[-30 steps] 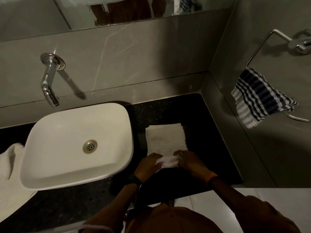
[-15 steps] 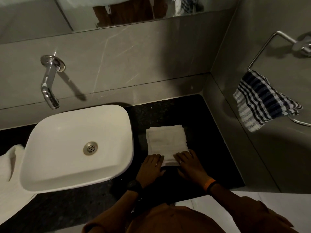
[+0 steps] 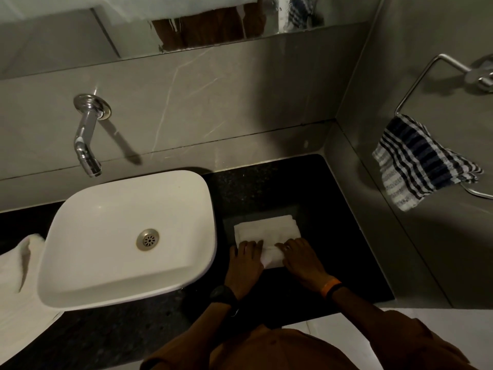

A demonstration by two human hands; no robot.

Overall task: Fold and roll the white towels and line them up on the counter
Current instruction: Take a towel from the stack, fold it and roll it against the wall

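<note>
A folded white towel (image 3: 266, 230) lies flat on the black counter (image 3: 314, 209), right of the basin. Its near end is rolled up into a thick roll (image 3: 272, 256). My left hand (image 3: 246, 260) rests on the roll's left end and my right hand (image 3: 301, 259) on its right end, fingers curled over it. The part of the roll under my palms is hidden. More white towel cloth (image 3: 18, 279) lies heaped on the counter left of the basin.
A white basin (image 3: 128, 236) stands on the counter's left half, with a chrome wall tap (image 3: 86, 140) above it. On the right wall a blue-and-white checked cloth (image 3: 421, 164) hangs from a chrome towel ring (image 3: 437, 70). A mirror (image 3: 186, 20) runs along the top.
Both hands have pushed the roll away from me along the towel. The roll is thicker and the flat part beyond it shorter.
</note>
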